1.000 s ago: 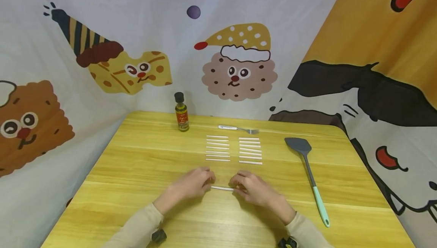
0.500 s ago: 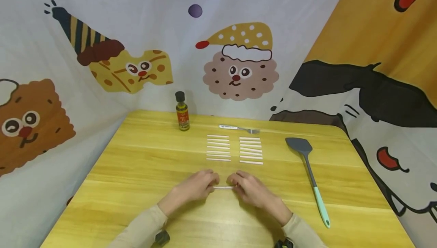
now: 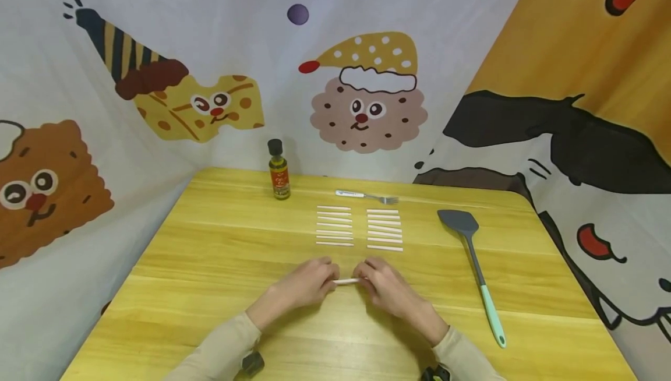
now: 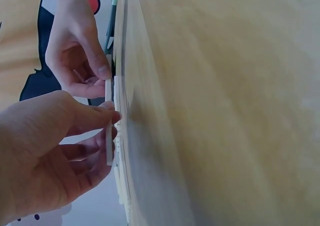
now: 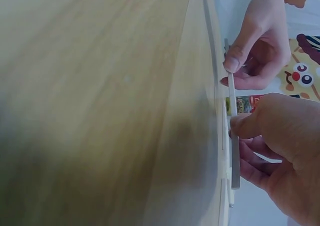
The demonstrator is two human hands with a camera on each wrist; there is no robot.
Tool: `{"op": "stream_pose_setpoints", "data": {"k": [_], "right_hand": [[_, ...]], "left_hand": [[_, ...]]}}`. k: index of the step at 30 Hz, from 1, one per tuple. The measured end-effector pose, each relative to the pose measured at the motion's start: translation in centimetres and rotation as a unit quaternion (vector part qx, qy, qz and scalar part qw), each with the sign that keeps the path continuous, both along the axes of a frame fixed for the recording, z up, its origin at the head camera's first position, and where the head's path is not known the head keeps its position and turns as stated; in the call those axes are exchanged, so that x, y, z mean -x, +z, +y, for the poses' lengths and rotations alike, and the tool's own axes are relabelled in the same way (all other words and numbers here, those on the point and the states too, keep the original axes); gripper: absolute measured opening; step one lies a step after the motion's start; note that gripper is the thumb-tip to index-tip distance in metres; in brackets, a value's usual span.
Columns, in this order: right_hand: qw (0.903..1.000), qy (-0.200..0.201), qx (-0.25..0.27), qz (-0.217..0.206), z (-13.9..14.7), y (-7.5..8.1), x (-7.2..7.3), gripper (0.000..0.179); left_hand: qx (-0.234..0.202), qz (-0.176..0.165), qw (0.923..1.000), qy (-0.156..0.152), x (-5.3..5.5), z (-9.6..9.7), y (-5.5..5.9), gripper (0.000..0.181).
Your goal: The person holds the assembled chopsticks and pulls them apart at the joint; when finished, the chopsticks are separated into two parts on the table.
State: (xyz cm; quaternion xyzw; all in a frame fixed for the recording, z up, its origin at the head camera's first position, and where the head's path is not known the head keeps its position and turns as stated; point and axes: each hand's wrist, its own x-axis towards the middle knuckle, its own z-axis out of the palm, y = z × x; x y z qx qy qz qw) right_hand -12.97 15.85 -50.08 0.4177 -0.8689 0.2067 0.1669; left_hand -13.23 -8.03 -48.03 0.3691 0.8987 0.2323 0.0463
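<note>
A thin white stick (image 3: 346, 281) spans the gap between both hands at the front middle of the table. My left hand (image 3: 308, 282) pinches its left part between thumb and fingers. On the right part, my right hand (image 3: 389, 289) has a similar pinch. Both wrist views show the stick (image 4: 109, 153) running straight through the two grips, apparently just above the tabletop; one end (image 5: 235, 173) sticks out past the right thumb. Beyond the hands lie two columns of shorter white sticks, a left column (image 3: 334, 244) and a right column (image 3: 385, 248), several in each.
A fork (image 3: 350, 194) with a white handle lies behind the sticks. A dark-capped bottle (image 3: 280, 178) stands at the back left. On the right lies a grey spatula (image 3: 474, 258) with a mint-green handle. A printed cloth (image 3: 236, 25) hangs behind the wooden table (image 3: 199, 276).
My left hand has shifted right, nearer to the right hand, shortening the visible stretch of stick. The held stick has moved slightly away from me and now tilts a little. Other objects stay put.
</note>
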Motion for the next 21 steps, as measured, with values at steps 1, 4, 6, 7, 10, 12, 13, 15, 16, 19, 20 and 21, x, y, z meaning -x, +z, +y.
{"op": "stream_pose_setpoints", "data": {"k": [1, 4, 6, 7, 10, 12, 13, 15, 16, 19, 20, 21], "right_hand": [[1.0000, 0.000, 0.000, 0.005, 0.0, 0.0, 0.0, 0.016], [0.9997, -0.003, 0.010, 0.022, 0.0, 0.0, 0.2, 0.018], [0.9994, -0.005, 0.017, 0.029, 0.1, 0.1, 0.2, 0.018], [0.9993, -0.005, 0.020, 0.031, 0.1, 0.1, 0.3, 0.019], [0.9990, -0.004, 0.025, 0.037, 0.3, 0.4, 0.4, 0.018], [0.9989, -0.002, 0.024, 0.041, 0.5, 0.4, 0.4, 0.018], [0.9988, -0.001, 0.024, 0.042, 0.5, 0.5, 0.4, 0.018], [0.9987, 0.002, 0.023, 0.045, 0.6, 0.5, 0.4, 0.019], [0.9987, 0.003, 0.024, 0.044, 0.6, 0.5, 0.4, 0.019], [0.9989, 0.005, 0.025, 0.038, 0.6, 0.6, 0.2, 0.018], [0.9990, 0.006, 0.027, 0.036, 0.7, 0.6, 0.2, 0.018], [0.9990, 0.007, 0.027, 0.035, 0.7, 0.7, 0.1, 0.017]], "left_hand": [[0.001, 0.004, 1.0000, 0.003, 0.0, 0.0, 0.0, 0.003], [-0.003, 0.018, 0.9998, 0.011, 0.1, 0.1, 0.0, 0.004], [-0.005, 0.030, 0.9994, 0.018, 0.1, 0.1, 0.1, 0.006], [-0.007, 0.038, 0.9990, 0.020, 0.1, 0.1, 0.2, 0.007], [-0.012, 0.075, 0.9968, 0.022, 0.1, 0.1, 0.3, 0.007], [-0.013, 0.098, 0.9949, 0.020, 0.0, 0.1, 0.4, 0.008], [-0.015, 0.106, 0.9941, 0.018, 0.0, 0.1, 0.5, 0.008], [-0.018, 0.117, 0.9928, 0.013, -0.1, 0.1, 0.5, 0.009], [-0.019, 0.122, 0.9923, 0.011, -0.2, 0.0, 0.6, 0.009], [-0.020, 0.125, 0.9919, 0.006, -0.4, -0.1, 0.8, 0.008], [-0.019, 0.126, 0.9918, 0.004, -0.5, -0.1, 0.9, 0.008], [-0.019, 0.126, 0.9918, 0.003, -0.6, -0.1, 1.0, 0.008]]}}
